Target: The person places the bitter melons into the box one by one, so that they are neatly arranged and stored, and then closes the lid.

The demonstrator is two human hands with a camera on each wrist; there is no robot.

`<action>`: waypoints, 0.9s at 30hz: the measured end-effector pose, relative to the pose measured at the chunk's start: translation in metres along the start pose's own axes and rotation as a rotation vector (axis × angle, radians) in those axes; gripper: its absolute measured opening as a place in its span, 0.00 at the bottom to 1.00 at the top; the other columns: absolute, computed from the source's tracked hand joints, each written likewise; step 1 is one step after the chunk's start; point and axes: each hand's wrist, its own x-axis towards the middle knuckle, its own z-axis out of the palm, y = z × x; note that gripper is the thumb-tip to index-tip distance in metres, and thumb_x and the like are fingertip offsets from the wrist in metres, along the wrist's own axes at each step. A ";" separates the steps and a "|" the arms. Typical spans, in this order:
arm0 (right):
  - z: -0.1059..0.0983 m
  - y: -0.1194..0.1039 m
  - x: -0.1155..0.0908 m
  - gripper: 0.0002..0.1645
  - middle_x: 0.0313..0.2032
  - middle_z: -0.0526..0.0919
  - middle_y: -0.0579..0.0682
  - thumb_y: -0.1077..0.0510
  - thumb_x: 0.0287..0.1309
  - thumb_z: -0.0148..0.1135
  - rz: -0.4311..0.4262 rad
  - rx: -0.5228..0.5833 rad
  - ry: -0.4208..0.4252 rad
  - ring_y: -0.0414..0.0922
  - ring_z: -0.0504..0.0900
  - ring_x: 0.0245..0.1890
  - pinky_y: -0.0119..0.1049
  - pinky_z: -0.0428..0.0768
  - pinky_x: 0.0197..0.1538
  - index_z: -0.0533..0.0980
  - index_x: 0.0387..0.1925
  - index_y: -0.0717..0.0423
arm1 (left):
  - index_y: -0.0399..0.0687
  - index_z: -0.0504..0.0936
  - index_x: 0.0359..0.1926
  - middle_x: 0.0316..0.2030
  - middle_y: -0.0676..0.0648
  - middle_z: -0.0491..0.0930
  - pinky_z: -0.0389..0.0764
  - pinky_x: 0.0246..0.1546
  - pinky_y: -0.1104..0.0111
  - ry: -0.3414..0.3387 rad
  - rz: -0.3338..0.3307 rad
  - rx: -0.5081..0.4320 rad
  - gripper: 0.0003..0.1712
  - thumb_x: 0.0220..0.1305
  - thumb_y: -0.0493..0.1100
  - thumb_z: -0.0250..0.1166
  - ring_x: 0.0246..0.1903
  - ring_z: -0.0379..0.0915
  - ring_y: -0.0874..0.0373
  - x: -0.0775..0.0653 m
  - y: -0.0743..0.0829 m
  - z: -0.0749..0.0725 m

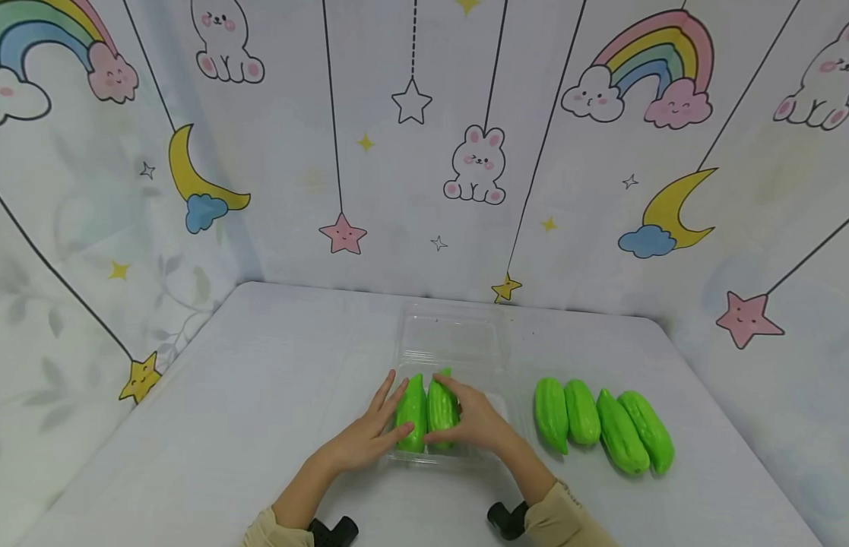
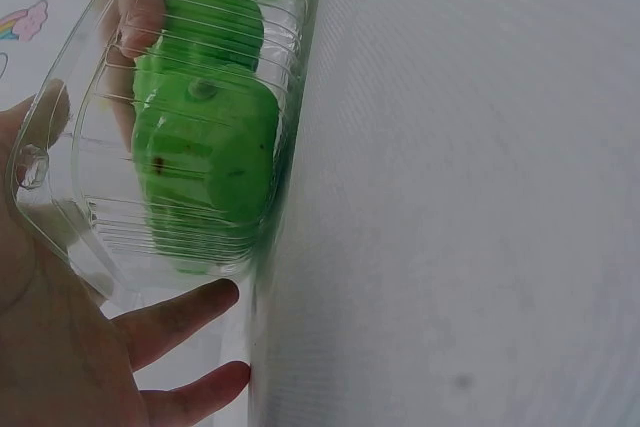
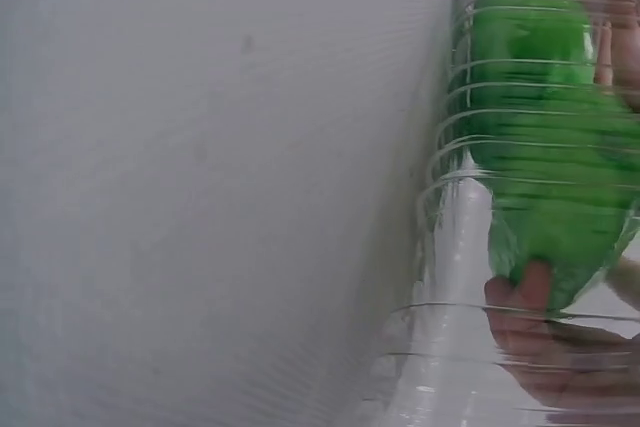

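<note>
A clear plastic clamshell box (image 1: 473,459) sits on the table with its lid folded back. Inside lie two bright green, ribbed, pointed gourds side by side, the left gourd (image 1: 410,414) and the right gourd (image 1: 441,403). My right hand (image 1: 482,420) holds the right gourd between thumb and fingers. Fingers spread, my left hand (image 1: 359,441) lies along the box's left side, its thumb reaching over the left gourd. Through the ribbed wall in the left wrist view, the near gourd end (image 2: 205,152) shows beside the left hand (image 2: 70,337). The right wrist view shows green gourd (image 3: 530,37) through plastic.
Several more green gourds (image 1: 584,412) lie in a row on the white table (image 1: 294,342) to the right of the box. The open lid (image 1: 451,334) extends toward the back. A printed cloth (image 1: 280,152) hangs behind the table.
</note>
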 end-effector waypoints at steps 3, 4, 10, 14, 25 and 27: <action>0.003 0.002 0.000 0.60 0.58 0.68 0.61 0.38 0.33 0.75 0.020 -0.005 -0.012 0.56 0.70 0.55 0.51 0.73 0.49 0.58 0.66 0.57 | 0.58 0.36 0.72 0.70 0.49 0.24 0.58 0.55 0.40 0.000 0.002 0.000 0.40 0.68 0.59 0.47 0.67 0.37 0.40 0.000 0.000 0.000; 0.003 0.002 0.000 0.61 0.59 0.68 0.60 0.37 0.32 0.74 0.028 -0.006 -0.014 0.56 0.70 0.55 0.51 0.73 0.50 0.58 0.66 0.56 | 0.58 0.36 0.72 0.70 0.49 0.24 0.58 0.55 0.40 0.001 0.003 0.000 0.40 0.68 0.59 0.47 0.67 0.37 0.40 0.000 0.000 0.000; 0.007 0.006 0.000 0.62 0.60 0.66 0.61 0.36 0.32 0.74 0.032 -0.025 -0.034 0.58 0.67 0.58 0.54 0.69 0.53 0.57 0.67 0.57 | 0.57 0.36 0.72 0.70 0.49 0.24 0.58 0.55 0.40 0.003 0.011 -0.007 0.40 0.68 0.59 0.46 0.67 0.37 0.40 0.000 0.001 0.000; 0.007 0.006 -0.001 0.63 0.60 0.65 0.63 0.36 0.31 0.74 0.030 -0.013 -0.049 0.59 0.66 0.58 0.54 0.69 0.54 0.56 0.67 0.59 | 0.57 0.36 0.72 0.70 0.47 0.24 0.58 0.55 0.40 0.000 0.014 -0.014 0.40 0.68 0.58 0.46 0.67 0.37 0.40 0.000 0.001 0.000; 0.006 0.003 -0.002 0.64 0.61 0.64 0.63 0.35 0.32 0.73 0.038 -0.012 -0.056 0.59 0.64 0.59 0.56 0.67 0.54 0.55 0.67 0.58 | 0.58 0.36 0.72 0.70 0.49 0.24 0.58 0.55 0.40 0.004 0.012 -0.016 0.40 0.68 0.59 0.47 0.67 0.37 0.40 0.000 0.001 0.000; 0.005 0.003 -0.002 0.64 0.61 0.64 0.63 0.34 0.32 0.73 0.038 -0.018 -0.052 0.59 0.64 0.59 0.56 0.68 0.54 0.55 0.67 0.58 | 0.58 0.36 0.72 0.70 0.49 0.24 0.57 0.55 0.40 0.005 0.011 -0.014 0.40 0.68 0.59 0.47 0.67 0.37 0.40 0.000 0.001 0.001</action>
